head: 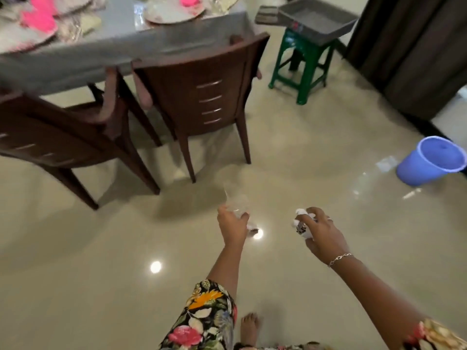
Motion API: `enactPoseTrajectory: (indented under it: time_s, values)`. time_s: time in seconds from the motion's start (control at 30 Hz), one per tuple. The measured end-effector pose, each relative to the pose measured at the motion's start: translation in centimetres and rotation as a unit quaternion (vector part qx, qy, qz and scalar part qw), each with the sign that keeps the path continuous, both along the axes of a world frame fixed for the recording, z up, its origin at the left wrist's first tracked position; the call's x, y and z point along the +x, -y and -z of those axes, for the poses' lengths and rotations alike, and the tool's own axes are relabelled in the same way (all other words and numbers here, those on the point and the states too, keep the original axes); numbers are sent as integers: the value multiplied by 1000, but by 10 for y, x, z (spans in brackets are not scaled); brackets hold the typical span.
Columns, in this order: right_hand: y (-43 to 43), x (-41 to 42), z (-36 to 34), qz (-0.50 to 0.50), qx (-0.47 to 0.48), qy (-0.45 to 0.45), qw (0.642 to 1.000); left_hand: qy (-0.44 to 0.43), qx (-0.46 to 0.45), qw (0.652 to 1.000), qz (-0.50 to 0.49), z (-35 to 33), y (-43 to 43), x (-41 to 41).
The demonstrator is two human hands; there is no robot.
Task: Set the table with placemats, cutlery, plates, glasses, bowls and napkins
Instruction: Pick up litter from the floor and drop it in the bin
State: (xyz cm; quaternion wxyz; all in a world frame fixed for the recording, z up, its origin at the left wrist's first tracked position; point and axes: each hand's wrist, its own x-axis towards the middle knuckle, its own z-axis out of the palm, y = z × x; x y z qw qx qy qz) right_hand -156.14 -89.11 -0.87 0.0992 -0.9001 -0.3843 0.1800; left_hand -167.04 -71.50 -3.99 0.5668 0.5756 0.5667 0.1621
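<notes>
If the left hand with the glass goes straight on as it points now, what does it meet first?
Probably the brown chair at the corner of the table; between it and the left hand with its glass lies only open floor. Depth is unclear.

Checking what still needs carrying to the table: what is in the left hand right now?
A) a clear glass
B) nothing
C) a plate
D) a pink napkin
A: the left hand grips a clear glass near its base, while the right hand holds a crumpled white wad.
</notes>
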Motion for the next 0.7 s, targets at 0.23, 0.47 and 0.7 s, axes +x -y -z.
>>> enactPoseTrajectory:
  time_s: [0.23,0.47,0.7]
  values:
    - [42,66,-34,110,33,1,993,83,-63,994,30,-41,29,101]
    - [109,195,-41,182,50,7,982,109,-129,985,38,-54,86,246]
    - [196,329,-59,237,37,10,971,110,-152,981,40,-69,158,397]
